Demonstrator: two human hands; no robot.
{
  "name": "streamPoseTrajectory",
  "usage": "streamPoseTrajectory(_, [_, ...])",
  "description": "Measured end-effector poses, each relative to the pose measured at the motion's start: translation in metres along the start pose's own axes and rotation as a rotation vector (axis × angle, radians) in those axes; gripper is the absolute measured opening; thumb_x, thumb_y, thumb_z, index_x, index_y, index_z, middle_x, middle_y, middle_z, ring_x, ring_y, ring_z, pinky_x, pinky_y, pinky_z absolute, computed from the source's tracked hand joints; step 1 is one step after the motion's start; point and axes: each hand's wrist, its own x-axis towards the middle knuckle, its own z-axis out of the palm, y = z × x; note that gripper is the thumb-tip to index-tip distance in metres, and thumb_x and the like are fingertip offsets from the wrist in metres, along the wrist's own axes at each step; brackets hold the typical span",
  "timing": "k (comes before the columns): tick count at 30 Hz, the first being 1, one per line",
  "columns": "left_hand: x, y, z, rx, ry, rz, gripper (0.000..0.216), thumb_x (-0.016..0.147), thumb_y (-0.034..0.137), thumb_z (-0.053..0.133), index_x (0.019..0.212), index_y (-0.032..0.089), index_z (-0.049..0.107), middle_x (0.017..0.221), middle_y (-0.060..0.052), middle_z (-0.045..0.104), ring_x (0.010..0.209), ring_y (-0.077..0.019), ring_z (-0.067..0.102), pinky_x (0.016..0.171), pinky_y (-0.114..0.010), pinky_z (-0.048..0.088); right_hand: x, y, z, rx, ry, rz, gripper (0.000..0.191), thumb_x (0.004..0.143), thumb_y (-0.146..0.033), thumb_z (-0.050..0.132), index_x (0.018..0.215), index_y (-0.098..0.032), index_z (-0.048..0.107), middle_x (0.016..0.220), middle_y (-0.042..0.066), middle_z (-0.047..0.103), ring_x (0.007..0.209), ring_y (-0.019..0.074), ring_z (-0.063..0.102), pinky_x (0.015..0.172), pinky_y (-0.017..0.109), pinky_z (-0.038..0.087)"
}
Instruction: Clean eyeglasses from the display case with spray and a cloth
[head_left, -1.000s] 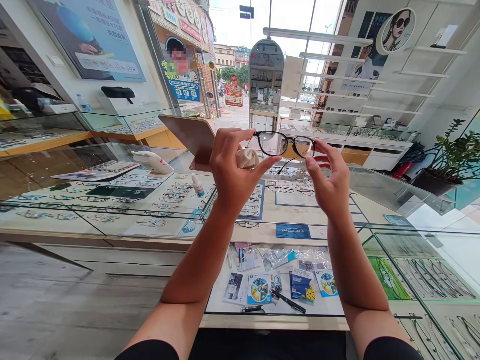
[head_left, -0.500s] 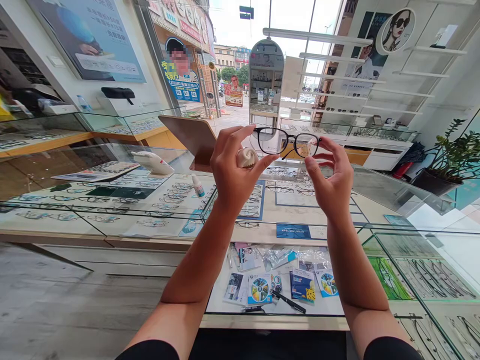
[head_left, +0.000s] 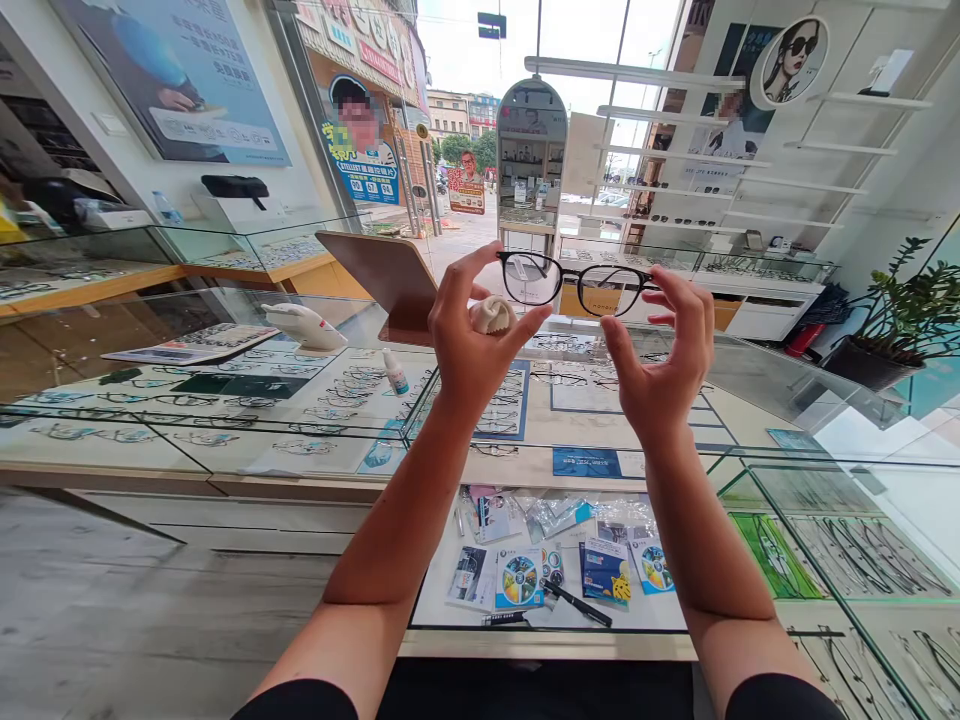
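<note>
A pair of black-rimmed eyeglasses point(head_left: 570, 274) is held up in front of me above the glass counter, its lenses facing me. My left hand point(head_left: 474, 325) grips the left end of the frame with its fingertips, and a crumpled cream cloth point(head_left: 493, 315) is tucked in its palm. At the other end, my right hand point(head_left: 664, 345) holds the frame's right corner with its index finger, the thumb touching or close below the right lens. Parts of the folded temples show through the lenses.
Below lies a glass display counter point(head_left: 300, 480) with rows of frames. On it stand a tilted mirror point(head_left: 382, 280), a white hand-shaped device point(head_left: 306, 328) and a small spray bottle point(head_left: 394, 372). Leaflets point(head_left: 519, 578) and a black pen point(head_left: 577, 603) lie nearer me. A potted plant point(head_left: 885, 330) stands right.
The eyeglasses have turned slightly, the right side dipping and the frame shifting a little to the right. My right hand's fingers have spread somewhat; the cloth stays in my left hand.
</note>
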Motion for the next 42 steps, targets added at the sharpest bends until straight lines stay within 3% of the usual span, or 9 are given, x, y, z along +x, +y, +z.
streamPoseTrajectory(9, [-0.008, -0.010, 0.005, 0.063, 0.023, -0.012, 0.083, 0.091, 0.069, 0.092, 0.158, 0.035, 0.059, 0.157, -0.011, 0.072, 0.108, -0.0262, 0.076, 0.093, -0.042, 0.064, -0.002, 0.008, 0.007, -0.030, 0.024, -0.122, 0.058, 0.108, -0.052, 0.069, 0.161, -0.036, 0.055, 0.153, 0.014, 0.069, 0.139, 0.0372, 0.070, 0.098, 0.055, 0.066])
streamPoseTrajectory(22, [-0.009, -0.011, 0.006, 0.040, 0.077, 0.066, 0.082, 0.090, 0.067, 0.094, 0.157, 0.033, 0.061, 0.154, -0.012, 0.072, 0.116, -0.0294, 0.076, 0.091, -0.045, 0.068, 0.000, 0.004, 0.006, 0.031, 0.027, -0.079, 0.053, 0.106, -0.049, 0.072, 0.156, -0.037, 0.060, 0.151, 0.013, 0.071, 0.139, 0.0373, 0.071, 0.102, 0.058, 0.066])
streamPoseTrajectory(27, [-0.009, -0.011, 0.005, 0.015, 0.060, 0.030, 0.084, 0.087, 0.066, 0.097, 0.156, 0.033, 0.061, 0.156, -0.013, 0.071, 0.121, -0.0310, 0.075, 0.093, -0.045, 0.068, 0.001, 0.001, 0.005, 0.068, 0.007, -0.026, 0.054, 0.104, -0.050, 0.074, 0.156, -0.038, 0.061, 0.152, 0.012, 0.071, 0.142, 0.0388, 0.069, 0.105, 0.060, 0.065])
streamPoseTrajectory(37, [-0.008, -0.010, 0.005, 0.054, 0.047, 0.003, 0.076, 0.092, 0.064, 0.094, 0.154, 0.034, 0.061, 0.152, -0.010, 0.074, 0.091, -0.0205, 0.071, 0.084, -0.040, 0.063, 0.001, 0.007, 0.005, 0.280, -0.013, 0.066, 0.047, 0.107, -0.047, 0.072, 0.153, -0.039, 0.069, 0.156, 0.009, 0.073, 0.142, 0.0329, 0.073, 0.104, 0.053, 0.067])
streamPoseTrajectory(42, [-0.008, -0.010, 0.004, 0.024, 0.041, 0.008, 0.074, 0.092, 0.060, 0.095, 0.154, 0.036, 0.061, 0.151, -0.008, 0.074, 0.089, -0.0192, 0.069, 0.080, -0.037, 0.060, 0.001, 0.010, 0.004, 0.315, -0.020, 0.101, 0.048, 0.106, -0.047, 0.072, 0.154, -0.038, 0.070, 0.157, 0.009, 0.073, 0.144, 0.0330, 0.072, 0.109, 0.054, 0.066])
